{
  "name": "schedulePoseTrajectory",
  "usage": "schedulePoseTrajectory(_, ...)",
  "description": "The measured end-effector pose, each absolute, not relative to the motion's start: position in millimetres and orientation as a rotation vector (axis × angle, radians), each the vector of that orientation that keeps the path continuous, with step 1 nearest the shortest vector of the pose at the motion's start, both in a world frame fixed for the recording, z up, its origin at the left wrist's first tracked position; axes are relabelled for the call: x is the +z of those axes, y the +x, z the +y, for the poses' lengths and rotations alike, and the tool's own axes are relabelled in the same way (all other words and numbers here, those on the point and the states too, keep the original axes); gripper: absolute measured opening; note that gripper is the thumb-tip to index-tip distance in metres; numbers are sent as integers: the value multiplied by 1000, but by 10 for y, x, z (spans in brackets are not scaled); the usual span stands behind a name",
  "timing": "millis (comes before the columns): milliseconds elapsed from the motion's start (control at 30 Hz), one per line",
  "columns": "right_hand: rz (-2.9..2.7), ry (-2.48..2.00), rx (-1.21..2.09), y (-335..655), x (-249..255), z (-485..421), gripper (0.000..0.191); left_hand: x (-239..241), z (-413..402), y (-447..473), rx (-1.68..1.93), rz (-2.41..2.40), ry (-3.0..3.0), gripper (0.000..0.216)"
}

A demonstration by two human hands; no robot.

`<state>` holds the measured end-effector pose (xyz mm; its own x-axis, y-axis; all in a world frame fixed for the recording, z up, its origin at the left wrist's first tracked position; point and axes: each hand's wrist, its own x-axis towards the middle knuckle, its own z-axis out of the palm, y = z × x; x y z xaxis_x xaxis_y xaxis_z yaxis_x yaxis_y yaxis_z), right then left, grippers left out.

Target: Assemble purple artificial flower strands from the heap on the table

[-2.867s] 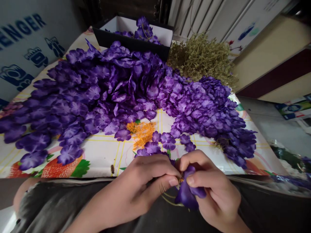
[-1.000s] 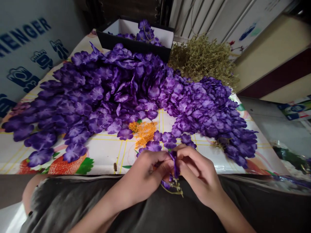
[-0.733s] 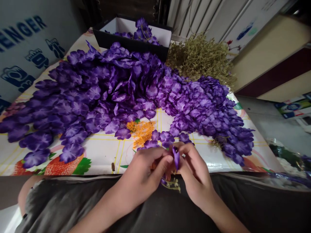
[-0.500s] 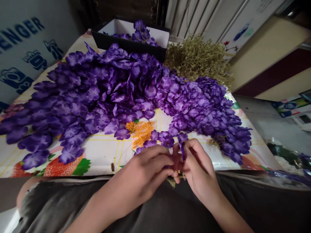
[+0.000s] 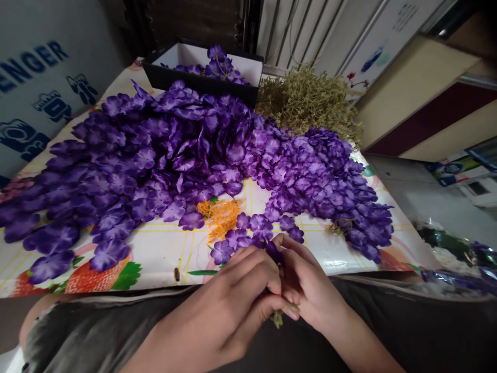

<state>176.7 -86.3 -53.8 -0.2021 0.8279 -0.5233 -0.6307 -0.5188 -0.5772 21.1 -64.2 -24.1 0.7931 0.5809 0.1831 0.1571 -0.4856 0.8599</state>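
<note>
at the near edge of the counter [image 5: 155, 256], a purple fabric blossom [image 5: 275, 252] is poking up from the pressed-together grip of the left hand [image 5: 229, 295] and right hand [image 5: 306, 285], its pale green stem [image 5: 277, 319] hanging below. a heap of purple blossoms [image 5: 155, 166] is spreading just beyond, beside an orange sprig [image 5: 221, 220].

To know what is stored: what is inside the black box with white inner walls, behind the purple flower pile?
Purple artificial flowers lie inside the black box. Its front wall and these flowers hide the bottom.
</note>
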Motion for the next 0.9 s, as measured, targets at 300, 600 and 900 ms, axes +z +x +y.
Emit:
schedulePoseTrajectory(300,-514,-1272,1782,1864,-489,-848,22,-294,-644,234,382,575,2395,18)
schedulePoseTrajectory(600,-1577,-2127,584,2530,-674,-680,13,-307,-705,250,512,730,1747,14)
schedulePoseTrajectory(900,-1633,-2110,653,2596,-1002,-598,15,-290,-674,279,529,637,1289,10)
